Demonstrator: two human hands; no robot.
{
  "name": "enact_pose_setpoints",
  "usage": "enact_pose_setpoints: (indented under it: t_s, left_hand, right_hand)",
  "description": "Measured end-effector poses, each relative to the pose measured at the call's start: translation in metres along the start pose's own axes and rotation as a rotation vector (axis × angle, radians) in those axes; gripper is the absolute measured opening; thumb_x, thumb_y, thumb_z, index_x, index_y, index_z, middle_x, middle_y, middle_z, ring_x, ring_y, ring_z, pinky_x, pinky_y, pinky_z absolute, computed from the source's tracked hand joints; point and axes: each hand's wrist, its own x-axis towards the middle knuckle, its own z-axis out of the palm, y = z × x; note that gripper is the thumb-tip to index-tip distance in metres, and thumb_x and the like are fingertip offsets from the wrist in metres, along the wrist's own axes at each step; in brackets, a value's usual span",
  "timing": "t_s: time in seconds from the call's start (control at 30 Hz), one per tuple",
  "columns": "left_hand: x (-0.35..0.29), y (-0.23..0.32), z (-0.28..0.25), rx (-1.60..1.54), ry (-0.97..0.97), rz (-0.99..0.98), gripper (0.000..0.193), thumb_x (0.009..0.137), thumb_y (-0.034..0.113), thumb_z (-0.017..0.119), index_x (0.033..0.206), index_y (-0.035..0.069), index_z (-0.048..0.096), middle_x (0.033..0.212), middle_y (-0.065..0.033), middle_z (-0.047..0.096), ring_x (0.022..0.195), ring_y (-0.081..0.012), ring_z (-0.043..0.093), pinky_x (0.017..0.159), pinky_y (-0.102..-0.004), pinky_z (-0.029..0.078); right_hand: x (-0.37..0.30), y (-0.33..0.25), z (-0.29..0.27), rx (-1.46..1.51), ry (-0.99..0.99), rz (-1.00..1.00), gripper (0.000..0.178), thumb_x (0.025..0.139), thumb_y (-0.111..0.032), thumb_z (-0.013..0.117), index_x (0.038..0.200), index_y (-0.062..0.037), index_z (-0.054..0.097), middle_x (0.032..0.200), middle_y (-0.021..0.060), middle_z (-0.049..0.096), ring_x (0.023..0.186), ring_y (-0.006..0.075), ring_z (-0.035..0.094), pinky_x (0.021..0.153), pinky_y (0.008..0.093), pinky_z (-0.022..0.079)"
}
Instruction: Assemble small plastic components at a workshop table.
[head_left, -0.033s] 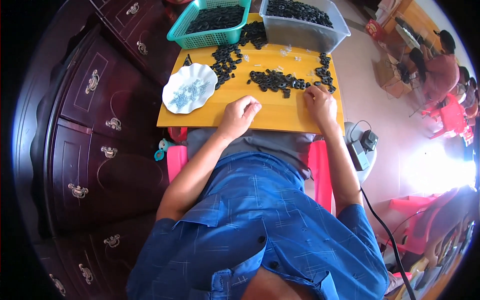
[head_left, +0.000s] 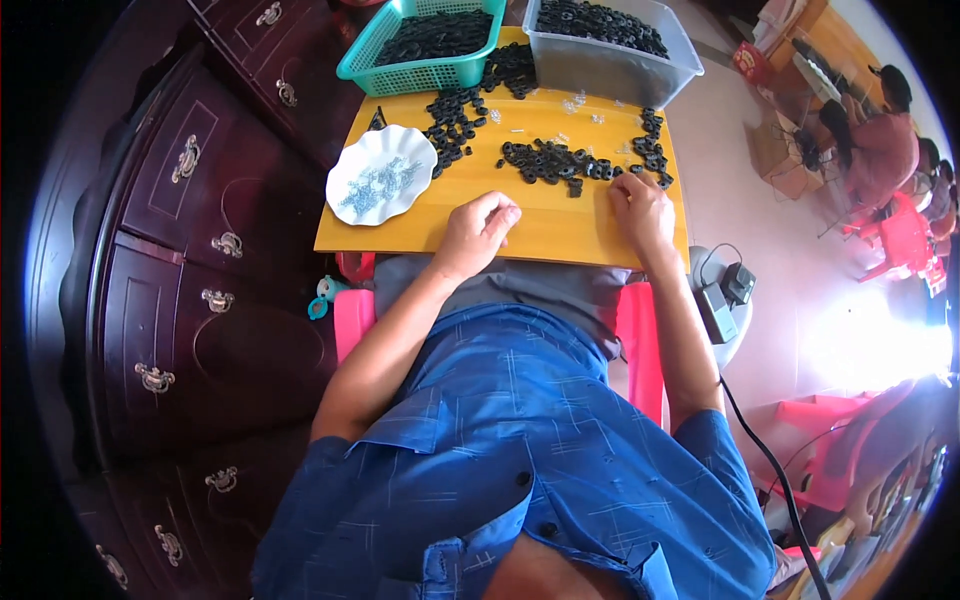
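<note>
My left hand (head_left: pixel 478 232) is held over the near edge of the yellow board (head_left: pixel 545 225), its fingers curled and the thumb pressed to the index finger. Anything in that pinch is hidden or too small to name. My right hand (head_left: pixel 643 208) is at the right side of the board, fingers bent together and fingertips beside the small black ring-like parts (head_left: pixel 550 160). Whether it grips one of them does not show. Left of my left hand sits a white scalloped dish (head_left: pixel 350 150) with small clear bluish pieces (head_left: pixel 385 185) in it.
A green basket (head_left: pixel 420 76) and a clear plastic bin (head_left: pixel 610 68), both filled with black parts, stand at the far edge. Small clear pieces (head_left: pixel 572 103) lie scattered on the board. Dark drawers (head_left: pixel 150 300) rise at left; black adapters (head_left: pixel 718 312) sit at right. Other people (head_left: pixel 885 150) are farther right.
</note>
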Motion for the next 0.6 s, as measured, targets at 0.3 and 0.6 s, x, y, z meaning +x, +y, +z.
enact_pose_setpoints:
  t_s: [0.3,0.6]
  left_hand:
    - [-0.018,-0.012,-0.02,-0.754,-0.015,-0.335,0.017,0.101,0.022,0.063,0.108,0.006,0.066,0.091,-0.0047,0.069,0.065,-0.0055,0.06,0.06,-0.021,0.052]
    - [-0.024,-0.005,-0.021,-0.989,-0.03,-0.481,0.018,0.102,0.02,0.06,0.115,0.009,0.062,0.098,-0.0054,0.07,0.077,-0.0112,0.066,0.071,-0.0254,0.056]
  right_hand:
    - [-0.008,-0.001,0.002,-0.039,-0.012,-0.073,0.014,0.095,-0.019,0.06,0.099,-0.0062,0.063,0.098,0.0156,0.068,0.089,0.0375,0.068,0.075,0.0475,0.054]
    - [-0.036,-0.064,-0.001,0.57,-0.12,-0.008,0.009,0.094,-0.009,0.067,0.098,-0.0019,0.064,0.076,0.0076,0.065,0.063,0.0139,0.062,0.061,0.0292,0.05]
